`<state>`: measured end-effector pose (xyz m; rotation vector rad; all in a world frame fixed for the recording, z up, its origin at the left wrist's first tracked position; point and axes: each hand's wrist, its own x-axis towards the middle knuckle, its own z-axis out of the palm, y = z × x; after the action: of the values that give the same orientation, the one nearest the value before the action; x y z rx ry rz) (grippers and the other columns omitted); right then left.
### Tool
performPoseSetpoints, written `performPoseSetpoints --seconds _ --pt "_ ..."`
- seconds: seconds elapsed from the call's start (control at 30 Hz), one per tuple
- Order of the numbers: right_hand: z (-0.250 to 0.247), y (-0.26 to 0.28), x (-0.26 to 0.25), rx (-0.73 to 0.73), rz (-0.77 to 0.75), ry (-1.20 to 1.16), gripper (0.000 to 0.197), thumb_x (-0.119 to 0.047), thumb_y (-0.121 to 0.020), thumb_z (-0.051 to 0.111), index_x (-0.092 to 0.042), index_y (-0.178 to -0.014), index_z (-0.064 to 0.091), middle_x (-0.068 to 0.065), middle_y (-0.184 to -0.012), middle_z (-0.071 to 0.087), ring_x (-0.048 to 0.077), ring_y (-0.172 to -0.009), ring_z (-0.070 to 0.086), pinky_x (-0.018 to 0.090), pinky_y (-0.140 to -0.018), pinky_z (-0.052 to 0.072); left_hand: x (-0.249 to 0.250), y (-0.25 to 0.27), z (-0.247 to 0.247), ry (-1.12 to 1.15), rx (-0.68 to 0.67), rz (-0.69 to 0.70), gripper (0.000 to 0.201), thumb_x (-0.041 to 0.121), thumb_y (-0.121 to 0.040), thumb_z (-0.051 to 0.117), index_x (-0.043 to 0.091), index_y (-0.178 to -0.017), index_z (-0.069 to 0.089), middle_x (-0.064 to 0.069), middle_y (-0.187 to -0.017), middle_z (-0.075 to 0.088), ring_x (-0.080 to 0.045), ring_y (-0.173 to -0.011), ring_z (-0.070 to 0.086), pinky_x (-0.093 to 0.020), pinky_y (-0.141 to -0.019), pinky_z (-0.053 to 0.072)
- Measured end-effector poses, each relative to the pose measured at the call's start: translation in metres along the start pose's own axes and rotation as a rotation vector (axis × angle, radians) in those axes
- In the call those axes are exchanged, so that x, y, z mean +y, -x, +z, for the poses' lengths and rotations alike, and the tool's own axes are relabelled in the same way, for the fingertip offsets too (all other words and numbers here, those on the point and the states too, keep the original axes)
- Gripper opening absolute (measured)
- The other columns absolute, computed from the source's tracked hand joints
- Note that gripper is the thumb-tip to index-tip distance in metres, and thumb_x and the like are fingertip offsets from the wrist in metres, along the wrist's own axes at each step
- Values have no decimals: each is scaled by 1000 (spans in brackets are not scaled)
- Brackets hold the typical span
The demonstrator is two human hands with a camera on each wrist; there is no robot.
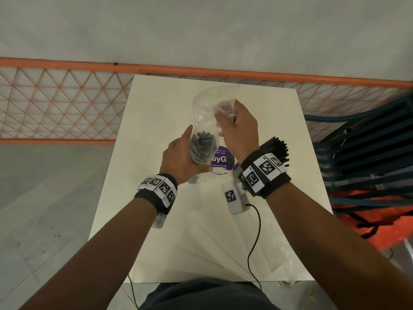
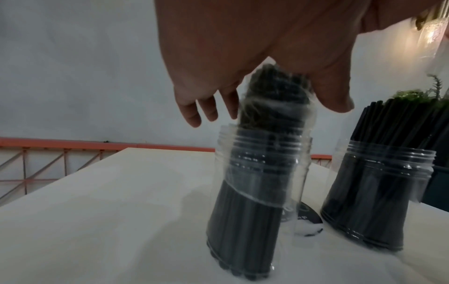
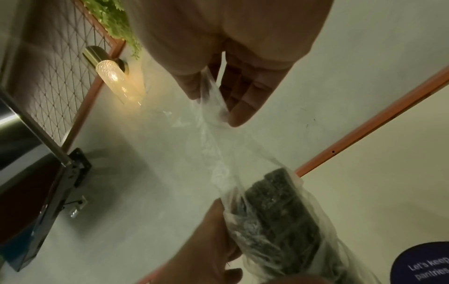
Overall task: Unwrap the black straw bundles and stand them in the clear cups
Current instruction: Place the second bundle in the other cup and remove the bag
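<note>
A bundle of black straws (image 1: 202, 144) stands in a clear cup (image 2: 257, 159) on the white table (image 1: 156, 108), with its clear plastic wrap (image 1: 207, 101) still round its upper part. My left hand (image 1: 192, 157) grips the bundle near its top, thumb on one side and fingers on the other. My right hand (image 1: 230, 118) pinches the loose wrap (image 3: 218, 146) above the bundle (image 3: 274, 221) and holds it stretched upward. A second clear cup (image 2: 383, 173), to the right, holds unwrapped black straws (image 1: 277, 146).
A purple round sticker (image 1: 223, 159) lies on the table beside the cups. A white tagged device (image 1: 232, 198) with a black cable sits near my right wrist. An orange mesh railing (image 1: 67, 104) runs behind the table, and stacked dark chairs (image 1: 368, 153) stand at the right.
</note>
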<state>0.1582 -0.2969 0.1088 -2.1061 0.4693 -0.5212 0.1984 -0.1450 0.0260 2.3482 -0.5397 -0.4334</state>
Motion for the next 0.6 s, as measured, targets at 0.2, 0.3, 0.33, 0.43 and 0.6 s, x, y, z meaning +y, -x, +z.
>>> performPoseSetpoints --seconds 0.2,0.3,0.33,0.43,0.6 --pt "-12 5 -9 51 0 -98 32 -44 -83 51 -16 -98 55 5 -94 65 29 -80 67 52 -68 57 -2 -5 18 72 87 -12 124 65 -46 88 28 -148 28 0 -144 54 -30 -135 46 -51 -110 41" --pt "-22 7 -20 107 0 -206 34 -38 -87 51 -14 -111 54 4 -100 65 24 -82 68 48 -68 59 1 -7 21 99 113 5 112 58 -47 91 24 -141 40 0 -137 59 -28 -128 52 -46 -106 44" --pt "-27 8 -25 126 5 -251 38 -35 -89 51 -12 -119 52 5 -103 65 21 -82 68 43 -67 60 0 -7 22 106 112 14 112 57 -48 92 24 -141 38 0 -137 59 -28 -127 53 -46 -105 44" --pt "-39 7 -37 180 14 -356 45 -23 -95 50 -7 -136 42 -1 -100 68 11 -76 67 30 -64 59 -1 -9 23 137 127 18 117 58 -48 90 27 -144 30 -2 -136 59 -30 -124 56 -52 -102 47" --pt "-49 6 -53 201 13 -403 55 -22 -89 49 2 -137 36 -17 -77 68 23 -75 68 47 -73 59 4 -9 21 105 125 26 119 58 -46 91 28 -144 30 -1 -133 61 -30 -120 59 -50 -100 48"
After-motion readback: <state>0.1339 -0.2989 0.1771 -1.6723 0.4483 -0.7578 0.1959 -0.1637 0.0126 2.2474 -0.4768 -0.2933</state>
